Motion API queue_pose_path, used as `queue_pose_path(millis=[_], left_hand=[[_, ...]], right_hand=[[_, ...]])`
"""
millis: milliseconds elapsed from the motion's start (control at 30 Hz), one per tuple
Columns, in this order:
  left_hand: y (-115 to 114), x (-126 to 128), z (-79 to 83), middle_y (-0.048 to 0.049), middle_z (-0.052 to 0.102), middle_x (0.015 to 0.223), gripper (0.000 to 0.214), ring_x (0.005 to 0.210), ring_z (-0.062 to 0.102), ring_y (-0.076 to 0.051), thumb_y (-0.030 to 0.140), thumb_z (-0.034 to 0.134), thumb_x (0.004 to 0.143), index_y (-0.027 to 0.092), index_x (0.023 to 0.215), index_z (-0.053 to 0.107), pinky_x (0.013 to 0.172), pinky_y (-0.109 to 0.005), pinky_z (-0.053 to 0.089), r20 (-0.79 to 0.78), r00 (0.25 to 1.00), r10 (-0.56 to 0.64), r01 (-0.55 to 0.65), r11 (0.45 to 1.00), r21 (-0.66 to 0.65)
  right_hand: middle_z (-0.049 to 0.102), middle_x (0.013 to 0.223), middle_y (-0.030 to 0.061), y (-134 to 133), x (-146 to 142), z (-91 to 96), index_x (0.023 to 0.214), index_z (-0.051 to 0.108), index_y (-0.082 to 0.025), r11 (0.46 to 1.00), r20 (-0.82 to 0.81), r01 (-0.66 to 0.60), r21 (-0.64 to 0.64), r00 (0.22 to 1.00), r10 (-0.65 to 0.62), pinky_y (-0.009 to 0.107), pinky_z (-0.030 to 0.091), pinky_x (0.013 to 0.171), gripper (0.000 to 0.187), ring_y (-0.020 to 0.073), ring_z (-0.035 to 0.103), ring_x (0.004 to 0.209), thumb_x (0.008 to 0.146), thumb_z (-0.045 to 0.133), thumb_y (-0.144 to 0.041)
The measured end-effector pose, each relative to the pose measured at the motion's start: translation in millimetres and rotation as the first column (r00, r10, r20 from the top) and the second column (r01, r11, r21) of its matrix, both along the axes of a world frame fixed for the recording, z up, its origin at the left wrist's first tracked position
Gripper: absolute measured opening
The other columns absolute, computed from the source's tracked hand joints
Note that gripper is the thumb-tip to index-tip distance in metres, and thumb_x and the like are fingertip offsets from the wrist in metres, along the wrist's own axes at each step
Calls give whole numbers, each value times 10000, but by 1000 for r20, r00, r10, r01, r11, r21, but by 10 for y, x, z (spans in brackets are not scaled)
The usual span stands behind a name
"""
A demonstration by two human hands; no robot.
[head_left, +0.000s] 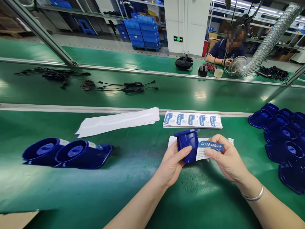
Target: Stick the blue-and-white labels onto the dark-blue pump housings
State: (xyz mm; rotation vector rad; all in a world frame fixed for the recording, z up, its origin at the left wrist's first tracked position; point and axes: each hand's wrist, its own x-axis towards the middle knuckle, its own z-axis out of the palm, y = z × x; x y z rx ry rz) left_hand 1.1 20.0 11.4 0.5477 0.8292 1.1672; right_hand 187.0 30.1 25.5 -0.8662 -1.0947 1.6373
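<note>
My left hand [173,162] is closed around a dark blue plastic housing [187,143], its flanged end facing up. Between the thumb and fingers of my right hand [225,156] is a blue and white label [211,148] printed "DC52Q-5000L/H". The label's left edge meets the side of the housing; how much of it is stuck down I cannot tell. Behind both hands lies a label sheet [230,141], mostly covered by them. A stack of label sheets [193,120] rests just beyond, with a row of several labels showing.
Plain white strips [119,122] lie left of the label stack. Two blue housings [73,152] sit at the left; several more housings [286,133] crowd the right. Black cables [133,87] lie past the metal rail. Across the bench, a person [226,51] works near a silver duct [269,44].
</note>
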Motion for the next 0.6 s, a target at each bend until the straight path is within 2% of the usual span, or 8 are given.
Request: queue_pose_path(millis=[167, 267, 400, 467, 600], left_hand=[[-14, 20, 28, -104, 678, 1340, 568, 1280, 588, -336, 364, 814, 802, 230, 1325, 637, 1072, -445, 469, -51, 999, 0, 2, 999, 37], [-24, 31, 30, -97, 648, 1382, 610, 1289, 576, -334, 408, 786, 825, 252, 1385, 598, 1044, -431, 487, -77, 997, 3, -1, 1000, 27], [-43, 44, 3, -97, 615, 1422, 644, 1327, 539, -337, 434, 765, 843, 262, 1428, 556, 1031, -417, 497, -106, 994, 15, -11, 999, 30], [-56, 54, -13, -98, 607, 1432, 641, 1341, 528, -339, 430, 764, 847, 259, 1430, 556, 1054, -420, 485, -113, 993, 16, -11, 999, 46], [-75, 77, -20, -99, 591, 1453, 696, 1349, 526, -340, 423, 769, 848, 272, 1477, 513, 1090, -436, 468, -94, 995, 12, -8, 999, 50]], right_hand=[[660, 810, -28, -16, -24, -11, 877, 619, -225, 997, 15, 22, -79, 1000, -21, 263, 516, 710, 373, 131, 594, 730, 702, 939, -303], [642, 786, -28, -14, -43, -5, 887, 662, -219, 997, 24, 3, -79, 1000, -1, 256, 501, 689, 322, 122, 569, 698, 722, 926, -304], [618, 820, -23, -13, -56, 12, 792, 646, -214, 999, 3, -40, -13, 999, 40, 238, 461, 639, 243, 114, 543, 694, 784, 879, -284], [623, 856, -21, -19, -58, 19, 805, 631, -222, 999, -16, -46, -25, 999, 46, 236, 451, 623, 252, 114, 535, 695, 793, 872, -296], [607, 783, -36, -34, -62, 10, 851, 628, -225, 996, 23, -18, -84, 1000, 20, 242, 452, 653, 306, 107, 512, 657, 753, 902, -320]])
